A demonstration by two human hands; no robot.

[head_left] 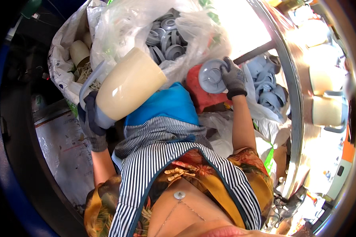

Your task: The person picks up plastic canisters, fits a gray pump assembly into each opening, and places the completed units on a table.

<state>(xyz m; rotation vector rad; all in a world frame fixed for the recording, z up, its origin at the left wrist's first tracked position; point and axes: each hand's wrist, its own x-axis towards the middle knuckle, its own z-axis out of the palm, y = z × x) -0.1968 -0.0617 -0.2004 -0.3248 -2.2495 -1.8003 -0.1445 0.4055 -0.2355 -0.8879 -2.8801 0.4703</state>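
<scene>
In the head view, the left hand [91, 118], in a dark glove at about nine o'clock, has its grip closed around the grey base of a cream jug [128, 85], which lies tilted with its open mouth toward one o'clock. The right hand [233, 77], gloved too and at about one o'clock, has its grip pinched on the rim of a grey round lid [210, 76], held just above a red bag [203, 96]. Behind the jug, at twelve o'clock, a clear plastic bag [194, 27] holds more grey lids [166, 37], and cream jugs [326, 94] stand on the shiny table [296, 130] at three o'clock.
</scene>
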